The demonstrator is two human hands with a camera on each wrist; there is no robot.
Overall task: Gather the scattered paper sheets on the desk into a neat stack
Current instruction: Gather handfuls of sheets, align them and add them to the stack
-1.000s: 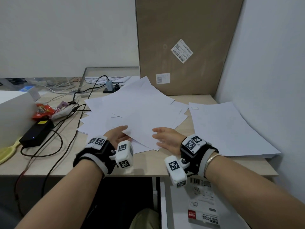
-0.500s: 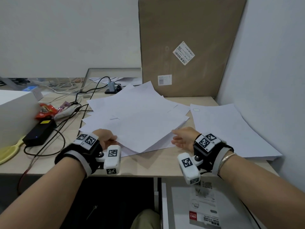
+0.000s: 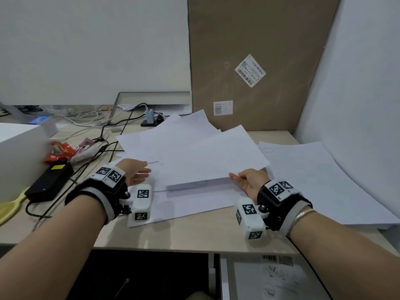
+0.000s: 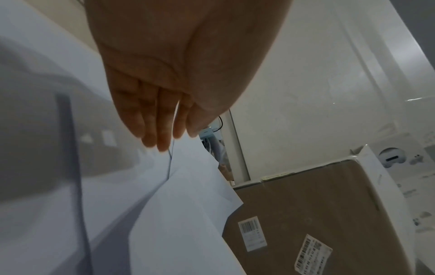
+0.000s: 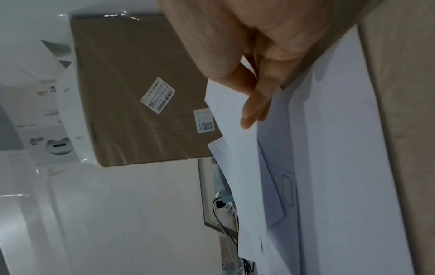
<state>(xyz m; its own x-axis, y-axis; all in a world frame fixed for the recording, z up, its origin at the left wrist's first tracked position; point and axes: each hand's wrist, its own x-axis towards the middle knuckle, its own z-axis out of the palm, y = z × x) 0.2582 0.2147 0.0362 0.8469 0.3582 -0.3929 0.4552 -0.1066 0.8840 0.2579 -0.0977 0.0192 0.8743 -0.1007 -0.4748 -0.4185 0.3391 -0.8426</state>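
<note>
Loose white paper sheets (image 3: 194, 152) lie overlapping in the middle of the desk (image 3: 194, 230). My right hand (image 3: 234, 177) pinches the near right corner of the top sheets (image 5: 226, 111) between thumb and fingers, and their near edge is raised off the sheets below. My left hand (image 3: 146, 173) is at the pile's left side. In the left wrist view a sheet edge (image 4: 172, 160) runs in between its thumb and straight fingers (image 4: 153, 130). A large, neater stack of sheets (image 3: 313, 180) lies at the right by the wall.
A tall cardboard box (image 3: 249, 61) leans on the wall behind the pile. On the left are a white box (image 3: 17, 159), a red wrapper (image 3: 58, 150), a black power adapter (image 3: 49, 182) and several cables (image 3: 104, 144). The desk's front edge is just below my wrists.
Both hands have moved apart from the pile's middle to its left and right sides. The near edge of the top sheets has lifted in my right hand.
</note>
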